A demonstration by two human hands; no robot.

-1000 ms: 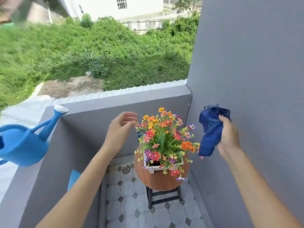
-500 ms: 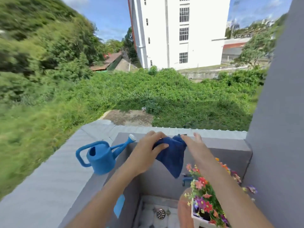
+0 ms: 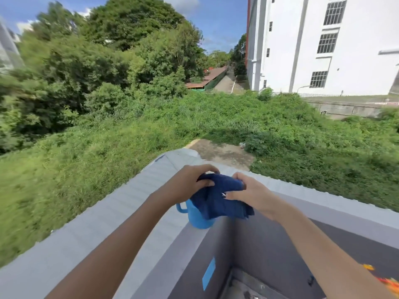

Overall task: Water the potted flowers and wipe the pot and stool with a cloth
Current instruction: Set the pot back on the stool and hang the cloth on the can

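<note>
Surroundings: a grassy, overgrown slope [image 3: 151, 137] fills most of the view, with tall trees [image 3: 108, 50] behind it and a white building [image 3: 323, 44] at the right.
Parapet: a grey balcony wall [image 3: 112, 223] runs across the lower part, its flat top turning a corner near the middle.
Arms: both forearms reach forward from the bottom edge and meet over the corner of the wall.
Cloth: a dark blue cloth [image 3: 218, 201] hangs bunched between the two hands, draped in front of the watering can and hiding most of it.
Watering can: a light blue watering can [image 3: 195, 219] stands on the wall top, directly under the cloth; only its lower body and part of a handle show.
Left hand: the left hand [image 3: 187, 184] is closed around the cloth's upper left edge, fingers curled over the fabric.
Right hand: the right hand [image 3: 250, 190] pinches the cloth's upper right part, thumb and fingers pressed into it.
Flowers: a few orange and red blooms [image 3: 388, 283] peek in at the bottom right corner, well apart from the hands.
</note>
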